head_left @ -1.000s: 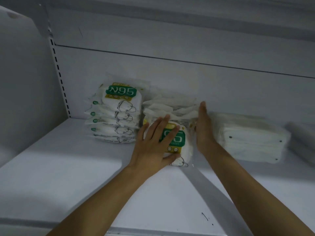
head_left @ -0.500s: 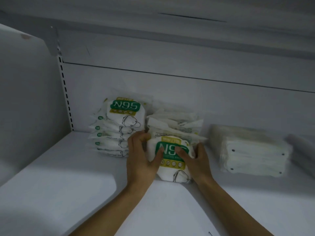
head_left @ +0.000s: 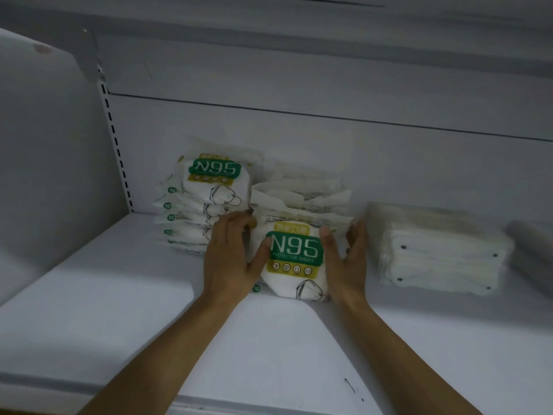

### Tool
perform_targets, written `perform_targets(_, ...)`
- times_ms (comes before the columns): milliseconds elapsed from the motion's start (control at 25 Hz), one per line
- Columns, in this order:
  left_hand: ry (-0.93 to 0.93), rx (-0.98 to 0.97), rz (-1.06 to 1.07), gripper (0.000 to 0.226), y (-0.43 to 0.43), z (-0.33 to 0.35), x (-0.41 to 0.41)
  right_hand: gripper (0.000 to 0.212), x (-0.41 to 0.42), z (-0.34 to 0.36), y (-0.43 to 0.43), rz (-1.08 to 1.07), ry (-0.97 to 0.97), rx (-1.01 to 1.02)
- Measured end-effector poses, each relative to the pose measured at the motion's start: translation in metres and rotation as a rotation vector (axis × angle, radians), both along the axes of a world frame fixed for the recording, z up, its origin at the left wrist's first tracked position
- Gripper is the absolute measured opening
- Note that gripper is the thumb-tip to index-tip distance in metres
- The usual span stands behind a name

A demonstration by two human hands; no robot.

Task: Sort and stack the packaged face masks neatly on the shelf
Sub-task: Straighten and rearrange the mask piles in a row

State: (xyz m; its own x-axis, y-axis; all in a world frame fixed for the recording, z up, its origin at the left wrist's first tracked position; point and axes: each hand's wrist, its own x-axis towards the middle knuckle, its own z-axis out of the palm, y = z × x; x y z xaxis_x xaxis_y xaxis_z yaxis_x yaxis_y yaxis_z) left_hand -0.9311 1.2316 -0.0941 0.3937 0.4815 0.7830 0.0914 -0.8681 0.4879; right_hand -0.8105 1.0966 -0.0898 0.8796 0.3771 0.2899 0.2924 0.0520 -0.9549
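1. The left hand [head_left: 230,253] grips the left edge of an N95 pack [head_left: 294,265], with the thumb on the printed front and the fingers curled round behind.
2. The right hand [head_left: 348,259] holds the pack's right edge, with the thumb on the front and the fingers fairly straight along the far side.
3. The pack sits between the two hands, its face toward the camera and tilted back. Its lower edge is down at the shelf [head_left: 104,319]; I cannot tell whether it rests there.
4. Right behind the pack is the middle stack [head_left: 302,196], uneven, with its edges fanned out.
5. Just beside the left hand's knuckles is the left stack [head_left: 206,190], whose top pack shows its N95 label.
6. Near the right hand, but apart from it, lies the white stack [head_left: 443,256] of plain masks in clear wrap.
7. At the back left, a slotted upright [head_left: 115,145] runs up from the shelf.
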Motion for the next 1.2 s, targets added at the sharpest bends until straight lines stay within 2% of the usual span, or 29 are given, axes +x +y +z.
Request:
perform_targets(40,0.027,-0.118,0.006,0.047,-0.003,0.001,-0.003,0.101,0.002,0.000,-0.002,0.071,0.059,-0.029)
perform_targets(120,0.096,-0.287,-0.007,0.050,-0.005,0.003,-0.007,0.078,0.002,0.003,-0.004,0.194,0.067,-0.134)
perform_targets(200,0.125,-0.291,-0.016,0.050,-0.004,0.003,-0.007,0.054,0.002,0.002,-0.003,0.201,0.045,-0.151)
perform_targets(280,0.143,-0.225,0.008,0.050,-0.002,0.002,-0.005,0.042,0.005,0.000,-0.002,0.173,0.032,-0.124)
perform_targets(360,0.166,-0.177,0.044,0.051,0.000,0.000,-0.004,0.044,0.005,0.000,0.000,0.122,0.005,-0.098)
perform_targets(520,0.237,-0.137,0.140,0.067,-0.003,0.003,-0.002,0.085,0.003,0.004,0.000,0.040,-0.042,-0.033)
perform_targets(600,0.182,-0.101,0.176,0.067,-0.006,0.002,-0.003,0.091,0.001,0.007,-0.006,-0.033,-0.079,0.003)
perform_targets(680,0.039,-0.039,0.135,0.052,-0.003,0.000,-0.005,0.082,-0.004,0.016,-0.012,-0.202,-0.277,0.067)
perform_targets(800,-0.146,0.021,0.067,0.030,-0.001,0.002,-0.006,0.054,-0.023,0.045,-0.003,-0.309,-0.776,0.050)
perform_targets(840,-0.198,-0.022,0.020,0.031,0.000,0.006,-0.007,0.045,-0.036,0.057,0.010,-0.270,-0.907,0.011)
perform_targets(920,-0.301,-0.154,-0.039,0.035,0.011,0.023,-0.012,0.036,-0.065,0.079,0.043,-0.152,-1.050,-0.099)
perform_targets(1000,-0.431,-0.303,-0.019,0.035,0.046,0.045,-0.024,0.038,-0.087,0.096,0.081,-0.056,-1.115,-0.297)
perform_targets(1080,-0.467,-0.493,0.015,0.031,0.099,0.064,-0.045,0.050,-0.096,0.104,0.117,0.007,-1.137,-0.621)
perform_targets(1120,-0.367,-0.611,0.031,0.030,0.126,0.069,-0.054,0.057,-0.094,0.104,0.131,0.023,-1.128,-0.784)
perform_targets(1200,-0.012,-0.907,0.028,0.027,0.165,0.066,-0.067,0.064,-0.089,0.098,0.152,0.024,-1.083,-1.024)
